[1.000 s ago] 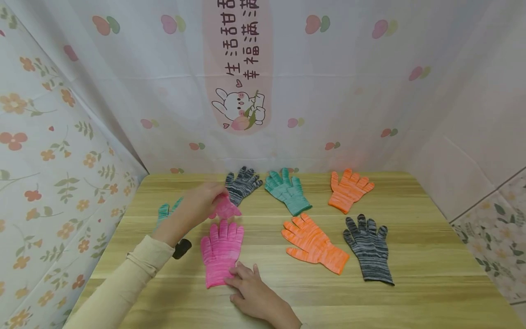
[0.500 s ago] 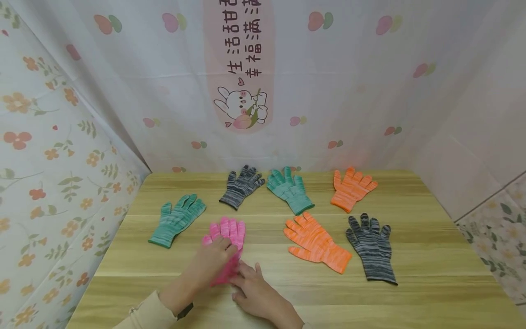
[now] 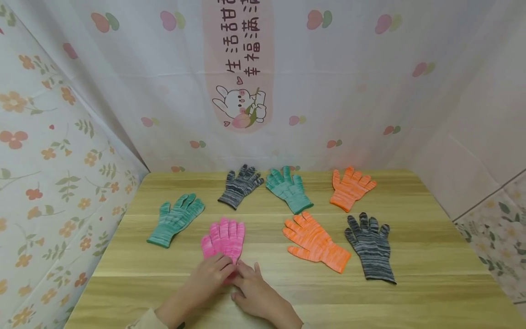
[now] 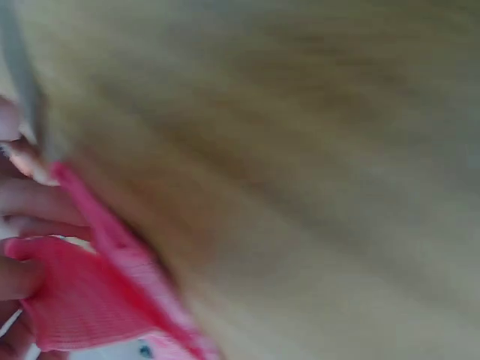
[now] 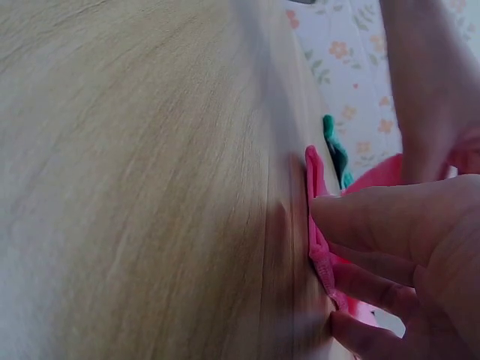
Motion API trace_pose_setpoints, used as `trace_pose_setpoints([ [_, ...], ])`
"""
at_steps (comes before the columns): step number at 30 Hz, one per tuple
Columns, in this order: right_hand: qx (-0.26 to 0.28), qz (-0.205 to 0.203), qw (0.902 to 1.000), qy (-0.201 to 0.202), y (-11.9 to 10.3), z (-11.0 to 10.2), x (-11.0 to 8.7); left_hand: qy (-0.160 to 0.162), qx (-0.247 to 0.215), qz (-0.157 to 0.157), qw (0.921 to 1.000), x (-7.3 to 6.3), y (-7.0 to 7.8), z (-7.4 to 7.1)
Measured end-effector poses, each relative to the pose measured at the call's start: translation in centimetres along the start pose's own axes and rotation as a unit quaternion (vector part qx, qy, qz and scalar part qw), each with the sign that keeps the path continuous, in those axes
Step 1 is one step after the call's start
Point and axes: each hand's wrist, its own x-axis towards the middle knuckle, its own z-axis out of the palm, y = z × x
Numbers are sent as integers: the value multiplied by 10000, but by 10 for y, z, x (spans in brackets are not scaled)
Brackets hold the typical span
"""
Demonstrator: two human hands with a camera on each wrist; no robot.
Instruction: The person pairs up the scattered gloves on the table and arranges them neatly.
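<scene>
Left hand [image 3: 211,274] and right hand [image 3: 260,292] meet at the near end of the pink glove [image 3: 223,237]; left thumb and fingers pinch pink fabric there, while right thumb and fingers touch the cuff edge, though I cannot tell whether they pinch or only press. Pink layers overlap under the hands, so I cannot tell if they belong to 1 glove or 2. It lies left of centre on the wooden table [image 3: 328,304], 5 fingertips pointing away. Around it are 6 more gloves, 2 per colour. Nearer are 1 dark grey striped glove [image 3: 370,251], 1 orange glove [image 3: 316,242] and 1 green glove [image 3: 176,220]; along the far edge, 1 each of grey [image 3: 240,187], green [image 3: 289,189] and orange [image 3: 352,188]. Beyond hangs a white curtain [image 3: 349,82] with 1 cartoon rabbit [image 3: 236,104] and 2 lines of Chinese characters [image 3: 242,45], cut off above, reading 生活甜… and 幸福满….
</scene>
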Motion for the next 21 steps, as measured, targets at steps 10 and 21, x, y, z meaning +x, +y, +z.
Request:
trace_pose_setpoints([
  [10,279,99,9995,-76,3,-6,-1,-348,-1836,-1962,9626,-24,6,3],
  [21,1704,64,9853,136,20,-12,-1,-732,-1658,-3815,9064,-39,7,-1],
])
